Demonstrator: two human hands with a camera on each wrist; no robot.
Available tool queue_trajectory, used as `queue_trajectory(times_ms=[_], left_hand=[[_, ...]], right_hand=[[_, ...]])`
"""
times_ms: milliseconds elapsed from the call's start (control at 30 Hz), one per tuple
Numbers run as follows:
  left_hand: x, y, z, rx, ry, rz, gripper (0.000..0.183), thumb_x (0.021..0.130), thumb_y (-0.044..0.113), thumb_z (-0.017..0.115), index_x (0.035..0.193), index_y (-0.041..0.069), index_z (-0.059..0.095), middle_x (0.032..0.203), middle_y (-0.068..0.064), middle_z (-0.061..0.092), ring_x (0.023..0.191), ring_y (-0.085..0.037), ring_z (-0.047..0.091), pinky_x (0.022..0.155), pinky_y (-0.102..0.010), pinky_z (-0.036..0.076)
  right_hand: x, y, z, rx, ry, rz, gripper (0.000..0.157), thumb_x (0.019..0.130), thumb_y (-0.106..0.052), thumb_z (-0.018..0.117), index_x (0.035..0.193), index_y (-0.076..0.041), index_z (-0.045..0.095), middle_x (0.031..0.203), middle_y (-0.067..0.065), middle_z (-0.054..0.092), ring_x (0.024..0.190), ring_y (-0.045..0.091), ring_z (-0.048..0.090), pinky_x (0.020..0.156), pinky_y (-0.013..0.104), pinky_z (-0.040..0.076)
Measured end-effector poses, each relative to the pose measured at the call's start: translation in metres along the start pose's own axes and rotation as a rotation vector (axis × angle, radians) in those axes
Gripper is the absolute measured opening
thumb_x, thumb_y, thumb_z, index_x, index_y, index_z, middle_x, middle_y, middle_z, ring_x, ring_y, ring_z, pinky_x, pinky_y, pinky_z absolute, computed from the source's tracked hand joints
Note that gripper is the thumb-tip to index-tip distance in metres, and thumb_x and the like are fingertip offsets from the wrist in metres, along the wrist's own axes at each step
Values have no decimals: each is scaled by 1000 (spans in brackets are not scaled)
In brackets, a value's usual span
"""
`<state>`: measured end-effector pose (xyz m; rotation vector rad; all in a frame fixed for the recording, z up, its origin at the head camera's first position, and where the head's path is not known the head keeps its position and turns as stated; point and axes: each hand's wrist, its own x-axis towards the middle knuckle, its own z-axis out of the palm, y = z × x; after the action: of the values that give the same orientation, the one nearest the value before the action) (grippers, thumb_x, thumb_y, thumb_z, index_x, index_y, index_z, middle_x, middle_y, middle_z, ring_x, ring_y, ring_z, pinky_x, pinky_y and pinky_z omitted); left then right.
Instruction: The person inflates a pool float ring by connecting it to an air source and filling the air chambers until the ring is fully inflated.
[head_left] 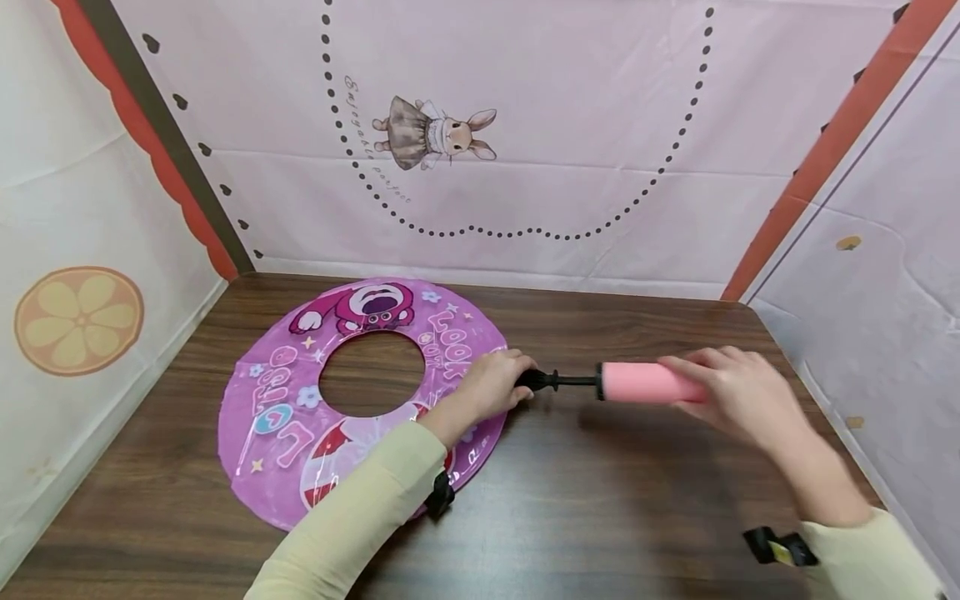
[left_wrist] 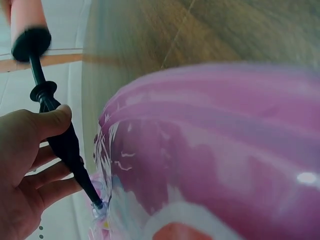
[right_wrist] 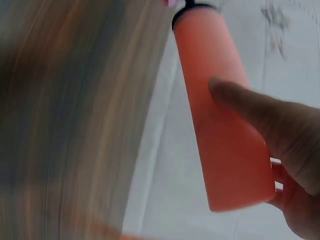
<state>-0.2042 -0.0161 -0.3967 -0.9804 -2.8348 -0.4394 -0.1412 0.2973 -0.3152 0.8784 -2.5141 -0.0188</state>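
Observation:
A purple printed swim ring (head_left: 277, 467) lies on the table, plump and shiny in the left wrist view. My left hand (head_left: 491, 383) is at its right edge and grips the black nozzle end of a hand pump (left_wrist: 65, 142). The nozzle's thin tip meets a clear valve (left_wrist: 100, 210) on the ring. My right hand (head_left: 742, 400) holds the pump's pink barrel (head_left: 648, 382), with the thumb along its side in the right wrist view. Between the barrel and the black end, a stretch of black rod (head_left: 576, 380) shows.
The brown wooden table (head_left: 585, 517) reaches to a pink printed cloth wall (head_left: 570, 125) at the back. More cloth hangs at the left (head_left: 82, 208) and right (head_left: 885, 292). Dark bands with small devices sit at both wrists.

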Motion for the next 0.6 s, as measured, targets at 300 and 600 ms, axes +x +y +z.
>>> queue_trajectory(times_ms=[300, 600], left_hand=[[0, -1, 0, -7, 28, 1, 37, 78, 26, 72, 112, 11, 63, 103, -4, 64, 91, -20, 62, 82, -33, 51], [2, -3, -1, -22, 0, -17, 36, 78, 27, 73, 109, 12, 64, 103, -3, 65, 91, -19, 62, 81, -33, 50]], right_hand=[[36, -35, 26, -69, -3, -41, 59, 54, -30, 87, 108, -17, 67, 88, 9, 65, 81, 30, 58, 67, 43, 45], [19, -20, 20, -19, -5, -27, 58, 66, -52, 76, 113, -19, 64, 90, 7, 65, 83, 30, 59, 69, 45, 45]])
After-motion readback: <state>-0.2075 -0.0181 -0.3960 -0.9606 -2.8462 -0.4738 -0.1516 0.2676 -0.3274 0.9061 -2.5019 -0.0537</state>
